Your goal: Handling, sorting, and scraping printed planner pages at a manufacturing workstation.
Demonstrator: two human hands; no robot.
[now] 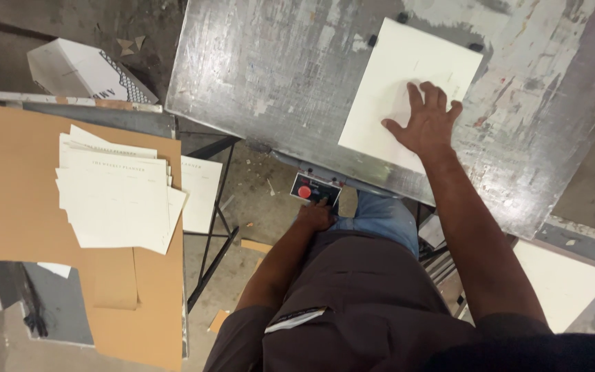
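A worker's right hand [427, 122] lies flat, fingers spread, on the near right corner of a white sheet [408, 86] set on a scuffed metal bench [263, 69]. The left hand [315, 215] is curled below the bench's front edge, fingertips at a small control box [315, 187] with a red button [304, 191]; whether it is pressing cannot be told. The sheet lies flat and square-edged against small black stops [475, 47] at its far side, and looks like stiff card: light, smooth, likely to slide on the worn metal unless pinned by a flat palm, and easy to crease or smudge. Its free near edge, toward the worker, seems the safest place to lift it, thumb beneath and fingers on top. Left of the bench, a loose stack [118, 193] of similar printed sheets rests fanned on brown cardboard [8, 193], and a white carton [84, 69] lies on the floor beyond it.
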